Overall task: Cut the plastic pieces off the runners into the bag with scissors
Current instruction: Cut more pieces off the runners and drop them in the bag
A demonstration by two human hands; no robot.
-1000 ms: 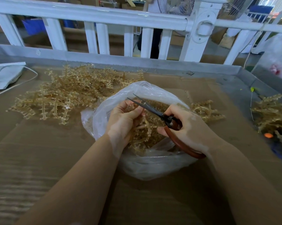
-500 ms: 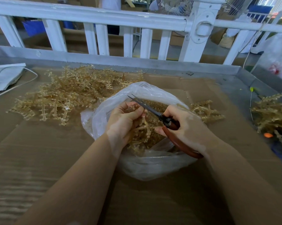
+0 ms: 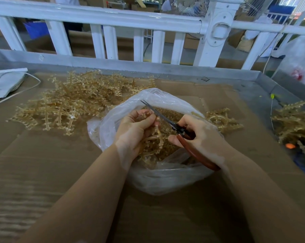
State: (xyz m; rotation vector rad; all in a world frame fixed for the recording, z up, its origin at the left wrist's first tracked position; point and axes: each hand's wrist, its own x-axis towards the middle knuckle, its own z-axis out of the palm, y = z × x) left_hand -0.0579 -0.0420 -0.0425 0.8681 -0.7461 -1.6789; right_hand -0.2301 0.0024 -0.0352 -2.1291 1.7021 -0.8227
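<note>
A clear plastic bag (image 3: 165, 179) lies open on the cardboard-covered table, partly filled with small amber plastic pieces. Over its mouth my left hand (image 3: 136, 130) grips an amber runner (image 3: 153, 142) that curves down into the bag. My right hand (image 3: 199, 137) grips the scissors (image 3: 167, 120) by their reddish-brown handles. The dark blades point up and left, nearly closed, crossing just past my left fingertips. A large heap of uncut amber runners (image 3: 72, 102) lies behind the bag to the left.
More runners lie right of the bag (image 3: 222, 120) and at the table's right edge (image 3: 295, 123). A white bag with a cord (image 3: 6, 81) sits far left. The table's grey raised rim (image 3: 130, 65) and a white railing (image 3: 113, 20) close off the back.
The scissor blades have come nearly together at the runner in my left hand. Both hands stay over the bag, shifted only slightly.
</note>
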